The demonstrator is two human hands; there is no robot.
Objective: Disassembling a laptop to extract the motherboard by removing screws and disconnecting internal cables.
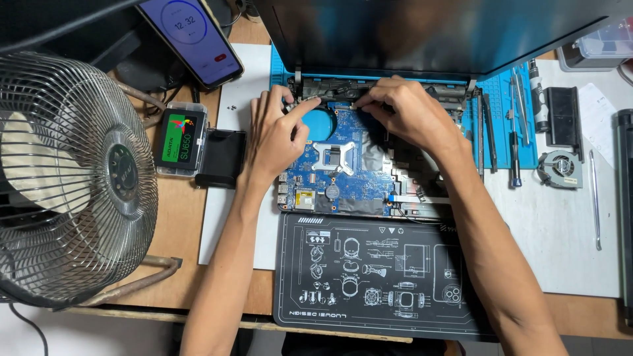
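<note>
An opened laptop lies on the desk with its blue motherboard [343, 168] bared and its dark lid [422, 26] raised at the back. My left hand [277, 135] rests on the board's upper left, its index finger pointing at the hinge strip [336, 89]. Over the board's upper right, my right hand [412, 112] pinches something small at that same strip; the fingers hide what it is. The two fingertips nearly meet at the board's top edge.
A metal table fan [72, 178] fills the left side. A phone [191, 39] leans behind it, with a boxed drive [180, 140] and a black case [221, 158] nearby. A black printed mat [369, 277] lies in front. Screwdrivers [514, 132] and a small cooling fan [560, 168] sit at right.
</note>
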